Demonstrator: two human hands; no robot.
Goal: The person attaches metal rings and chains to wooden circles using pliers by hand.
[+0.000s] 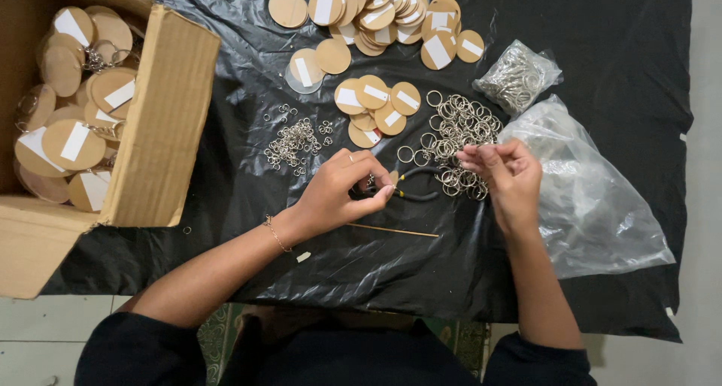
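1. L hand [338, 190]: fingers pinched shut on small metal bit at fingertips, just L of pliers [417, 184]; bracelet on wrist.
2. R hand [508, 179]: thumb + fingers pinched narrow over key ring pile [459, 134], just R of pliers; can't tell what it grips.
3. Pliers: dark handles, flat on black plastic sheet [602, 48], betw both hands.
4. Thin stick [395, 230] just below pliers.
5. Small chain links [293, 142] up-L of pliers.
6. Round wooden discs [376, 104] above pliers; bigger heap farther up.
7. Cardboard box [162, 123] w/ discs, far L of pliers.
8. Clear bag [594, 198] R of pliers; bagged rings [517, 76] up-R.
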